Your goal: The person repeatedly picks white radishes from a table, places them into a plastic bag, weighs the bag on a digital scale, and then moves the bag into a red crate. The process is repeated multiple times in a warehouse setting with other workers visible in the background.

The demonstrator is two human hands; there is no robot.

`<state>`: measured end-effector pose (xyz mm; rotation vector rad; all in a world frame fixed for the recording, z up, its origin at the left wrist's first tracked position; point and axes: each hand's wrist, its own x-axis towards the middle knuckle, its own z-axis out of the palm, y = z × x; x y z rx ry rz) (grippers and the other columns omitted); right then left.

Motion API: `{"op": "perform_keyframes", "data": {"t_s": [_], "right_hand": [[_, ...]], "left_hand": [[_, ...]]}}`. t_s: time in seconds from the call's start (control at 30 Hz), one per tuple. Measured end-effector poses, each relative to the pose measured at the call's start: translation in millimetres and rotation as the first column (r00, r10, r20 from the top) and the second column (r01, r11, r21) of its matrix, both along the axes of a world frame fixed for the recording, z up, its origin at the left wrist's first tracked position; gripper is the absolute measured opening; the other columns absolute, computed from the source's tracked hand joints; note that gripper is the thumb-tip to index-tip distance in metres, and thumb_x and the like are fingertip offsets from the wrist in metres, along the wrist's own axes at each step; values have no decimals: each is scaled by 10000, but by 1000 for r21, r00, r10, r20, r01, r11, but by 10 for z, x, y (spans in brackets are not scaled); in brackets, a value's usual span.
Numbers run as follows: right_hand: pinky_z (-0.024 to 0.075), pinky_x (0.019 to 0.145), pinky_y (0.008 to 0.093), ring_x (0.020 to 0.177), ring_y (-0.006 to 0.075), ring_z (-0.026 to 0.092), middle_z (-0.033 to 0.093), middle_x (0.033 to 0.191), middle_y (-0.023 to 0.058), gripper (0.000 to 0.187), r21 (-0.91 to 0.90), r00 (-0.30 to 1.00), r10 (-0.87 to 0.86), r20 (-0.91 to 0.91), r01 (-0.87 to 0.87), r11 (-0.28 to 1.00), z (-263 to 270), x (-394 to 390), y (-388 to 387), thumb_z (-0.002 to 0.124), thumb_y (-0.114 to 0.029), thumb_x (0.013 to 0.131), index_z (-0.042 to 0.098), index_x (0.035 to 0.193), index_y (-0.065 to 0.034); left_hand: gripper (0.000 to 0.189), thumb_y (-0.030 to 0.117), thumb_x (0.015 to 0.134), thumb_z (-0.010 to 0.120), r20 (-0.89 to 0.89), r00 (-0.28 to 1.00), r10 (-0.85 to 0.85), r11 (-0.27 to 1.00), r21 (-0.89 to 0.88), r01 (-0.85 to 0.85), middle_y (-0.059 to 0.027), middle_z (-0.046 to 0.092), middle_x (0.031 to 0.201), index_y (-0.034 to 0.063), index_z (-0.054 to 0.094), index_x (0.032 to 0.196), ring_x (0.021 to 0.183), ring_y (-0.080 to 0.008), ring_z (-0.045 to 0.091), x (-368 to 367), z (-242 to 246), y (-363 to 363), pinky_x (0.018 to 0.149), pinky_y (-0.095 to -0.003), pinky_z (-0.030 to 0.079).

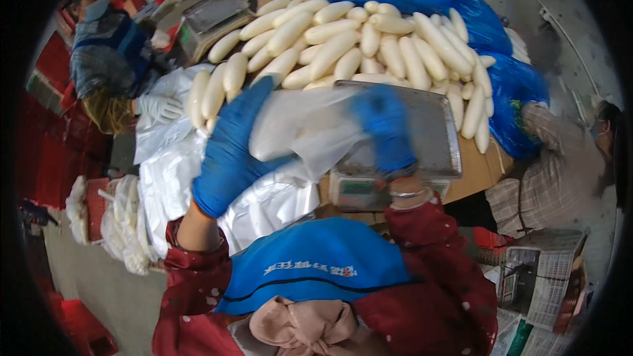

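Observation:
My left hand (232, 153), in a blue glove, is spread with its thumb out, its palm beside a translucent plastic bag (316, 128). At the bag's other end is my right hand (385, 126), blue-gloved and blurred by motion, over a metal-topped weighing scale (430, 128); its fingers look bent, but whether they grip the film is not clear. Beyond both hands lies a heap of long white vegetables, possibly peeled radishes or gourds (331, 54). White plastic bags (173, 188) lie in a stack under and left of my left hand.
A second scale (212, 15) stands at the back left, near a person with a white-gloved hand (160, 108) on the bags. Blue plastic sacks (514, 104) border the heap. Another person in a checked top (544, 183) is at the right, above plastic crates (549, 277). Filled bags (123, 222) hang at the left.

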<state>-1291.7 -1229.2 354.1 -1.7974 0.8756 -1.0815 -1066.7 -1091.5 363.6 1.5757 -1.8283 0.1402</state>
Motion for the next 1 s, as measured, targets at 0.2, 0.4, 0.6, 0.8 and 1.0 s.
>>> {"op": "perform_keyframes", "data": {"t_s": [0.2, 0.4, 0.6, 0.8, 1.0], "right_hand": [[392, 558, 238, 631, 66, 418, 471, 664, -27, 211, -21, 936, 268, -226, -280, 960, 456, -394, -221, 720, -181, 791, 554, 771, -52], [491, 803, 309, 893, 180, 584, 610, 997, 75, 338, 289, 850, 507, -144, -454, 843, 338, -1252, -1699, 654, -182, 823, 566, 1108, -22], [487, 818, 317, 924, 190, 582, 605, 1028, 86, 396, -85, 813, 144, -563, -231, 969, -6, -951, -2858, 681, -183, 795, 551, 1134, -23], [483, 834, 325, 954, 199, 581, 601, 1059, 96, 458, -213, 682, -40, -730, -171, 962, -837, -727, -3383, 707, -185, 767, 535, 1160, -24], [479, 849, 333, 985, 209, 579, 597, 1090, 106, 521, -142, 819, 42, -573, -149, 979, -497, -903, -3093, 734, -186, 740, 520, 1187, -25]], "left_hand": [[498, -111, 616, 546, 193, 974, -121, 993, 34, 117, -149, 609, 1073, 58, 657, 1071, 962, -330, 573, -146, 776, -630, 856, -356, 454], [198, 56, 803, 631, -498, 838, -223, 822, 366, 436, -92, 655, 929, 41, 675, 996, 804, -169, 619, -134, 837, -982, 698, -303, 494], [211, 141, 861, 607, -892, 182, -414, 752, -222, 621, -93, 659, 913, -27, 651, 981, 787, -140, 633, -647, 821, -1292, 729, -263, 503], [202, 145, 857, 575, -979, 124, -160, 808, -58, 586, -76, 672, 820, -9, 651, 964, 705, -122, 626, -795, 533, -1229, 588, -231, 473], [220, 157, 860, 579, -994, -90, -58, 831, -98, 548, -73, 660, 862, 34, 656, 1025, 715, -126, 599, -949, -67, -1263, 603, -252, 473]]}}
